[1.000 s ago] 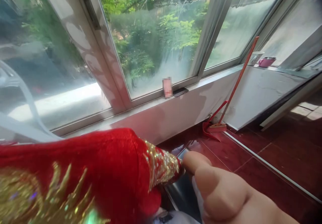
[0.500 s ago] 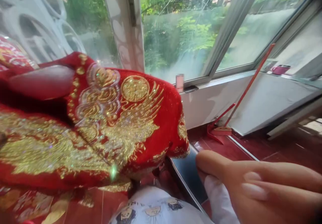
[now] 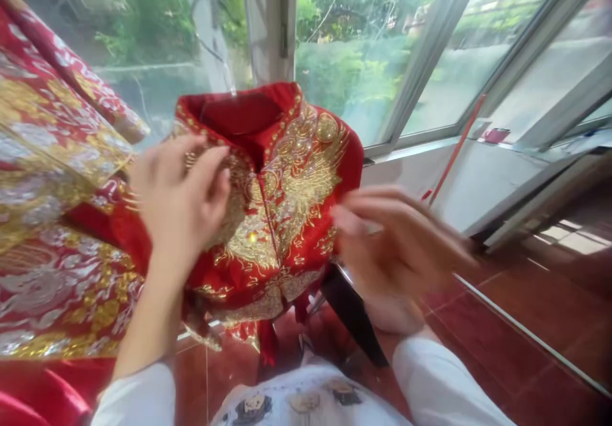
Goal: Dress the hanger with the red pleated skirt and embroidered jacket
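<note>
A red jacket (image 3: 306, 235) with a stand-up collar and gold embroidery hangs in front of me, its collar open towards the top. My left hand (image 3: 179, 190) is over the jacket's left shoulder, close to the collar, with its fingers bent and apart; I see nothing held in it. At the jacket's right edge, by the sleeve, is my right hand (image 3: 387, 241). Motion smears its fingers, and whether they grip the cloth I cannot tell.
At the left hangs another red garment (image 3: 43, 190) with gold and silver embroidery. Behind are windows (image 3: 354, 88) above a low white wall. A red-handled pole (image 3: 456, 152) leans at the right, near a pink cup (image 3: 497, 134). The floor (image 3: 526, 330) is red tile.
The jacket was close to my face at the left and now hangs farther off, upright and nearer the middle. My left hand has come onto its shoulder; my right hand has moved up to its side.
</note>
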Action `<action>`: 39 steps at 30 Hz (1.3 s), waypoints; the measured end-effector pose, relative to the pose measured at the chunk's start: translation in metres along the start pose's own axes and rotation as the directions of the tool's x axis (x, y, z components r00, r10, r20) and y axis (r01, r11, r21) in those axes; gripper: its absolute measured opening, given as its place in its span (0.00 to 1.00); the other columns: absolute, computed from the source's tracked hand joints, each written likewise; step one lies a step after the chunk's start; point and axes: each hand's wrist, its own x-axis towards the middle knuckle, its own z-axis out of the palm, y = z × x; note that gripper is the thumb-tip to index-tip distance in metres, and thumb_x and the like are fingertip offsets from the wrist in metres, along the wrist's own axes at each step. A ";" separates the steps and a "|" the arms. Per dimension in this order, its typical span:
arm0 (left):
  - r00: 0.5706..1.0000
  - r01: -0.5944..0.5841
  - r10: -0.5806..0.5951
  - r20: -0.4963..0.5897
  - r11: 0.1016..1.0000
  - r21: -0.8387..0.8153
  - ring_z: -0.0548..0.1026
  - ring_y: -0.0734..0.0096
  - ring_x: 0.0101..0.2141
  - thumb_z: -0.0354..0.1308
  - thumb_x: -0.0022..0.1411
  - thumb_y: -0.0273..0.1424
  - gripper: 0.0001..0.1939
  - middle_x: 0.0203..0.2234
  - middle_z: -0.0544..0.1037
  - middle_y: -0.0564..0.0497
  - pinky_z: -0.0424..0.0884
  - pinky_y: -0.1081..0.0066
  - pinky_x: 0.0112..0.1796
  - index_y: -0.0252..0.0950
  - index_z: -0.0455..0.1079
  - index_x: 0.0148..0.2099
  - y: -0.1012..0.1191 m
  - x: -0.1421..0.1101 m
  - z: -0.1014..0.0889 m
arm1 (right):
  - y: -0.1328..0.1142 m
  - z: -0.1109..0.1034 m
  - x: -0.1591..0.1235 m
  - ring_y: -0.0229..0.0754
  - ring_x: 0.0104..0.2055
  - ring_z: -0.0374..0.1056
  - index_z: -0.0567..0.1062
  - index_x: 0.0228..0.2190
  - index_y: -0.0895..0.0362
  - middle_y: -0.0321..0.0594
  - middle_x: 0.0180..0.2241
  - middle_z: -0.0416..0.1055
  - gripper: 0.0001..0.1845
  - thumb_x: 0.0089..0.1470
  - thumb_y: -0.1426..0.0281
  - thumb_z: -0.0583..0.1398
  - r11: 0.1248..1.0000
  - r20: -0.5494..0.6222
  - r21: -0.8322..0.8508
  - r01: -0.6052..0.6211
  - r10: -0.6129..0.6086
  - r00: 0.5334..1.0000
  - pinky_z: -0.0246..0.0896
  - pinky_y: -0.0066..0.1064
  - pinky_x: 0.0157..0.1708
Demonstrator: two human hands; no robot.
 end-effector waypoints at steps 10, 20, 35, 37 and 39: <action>0.934 -0.147 0.171 0.313 0.984 -0.100 0.63 0.53 0.56 0.48 0.63 0.24 0.19 0.50 0.70 0.44 0.51 0.46 0.59 0.40 0.66 0.55 0.014 0.016 0.011 | 0.021 0.111 0.032 0.29 0.19 0.48 0.62 0.13 0.60 0.31 0.14 0.57 0.17 0.51 0.72 0.57 0.914 0.138 0.178 -0.364 0.343 0.929 0.43 0.26 0.25; 0.961 -0.014 0.015 0.276 1.000 -0.007 0.65 0.65 0.47 0.41 0.68 0.26 0.16 0.41 0.73 0.51 0.55 0.53 0.54 0.45 0.69 0.48 -0.008 0.002 -0.014 | 0.048 0.099 -0.088 0.30 0.18 0.52 0.63 0.13 0.59 0.32 0.14 0.57 0.17 0.45 0.64 0.58 0.608 0.525 0.224 -0.762 0.583 0.620 0.51 0.24 0.24; 0.911 0.381 -0.383 0.155 0.924 0.043 0.58 0.60 0.58 0.50 0.63 0.54 0.39 0.59 0.60 0.46 0.54 0.56 0.60 0.32 0.50 0.65 -0.046 -0.039 -0.027 | 0.113 0.000 -0.097 0.45 0.38 0.68 0.75 0.35 0.57 0.48 0.35 0.72 0.17 0.57 0.58 0.53 0.794 0.162 -0.281 -0.539 0.592 0.789 0.61 0.37 0.43; 0.869 0.429 -0.441 0.224 0.897 0.103 0.57 0.56 0.59 0.51 0.61 0.55 0.40 0.61 0.59 0.44 0.54 0.55 0.60 0.35 0.49 0.66 -0.036 -0.047 -0.019 | 0.107 0.000 -0.042 0.50 0.52 0.64 0.68 0.52 0.57 0.52 0.51 0.66 0.28 0.58 0.53 0.52 0.913 -0.096 -0.276 -0.301 0.286 0.954 0.58 0.45 0.52; 0.848 0.455 -0.487 0.211 0.872 0.181 0.57 0.50 0.60 0.54 0.59 0.56 0.42 0.61 0.59 0.42 0.54 0.52 0.59 0.38 0.50 0.66 -0.026 -0.049 -0.010 | 0.101 0.010 0.001 0.60 0.64 0.47 0.55 0.63 0.60 0.56 0.63 0.49 0.47 0.50 0.47 0.58 0.915 -0.062 -0.380 -0.136 0.121 0.991 0.47 0.55 0.59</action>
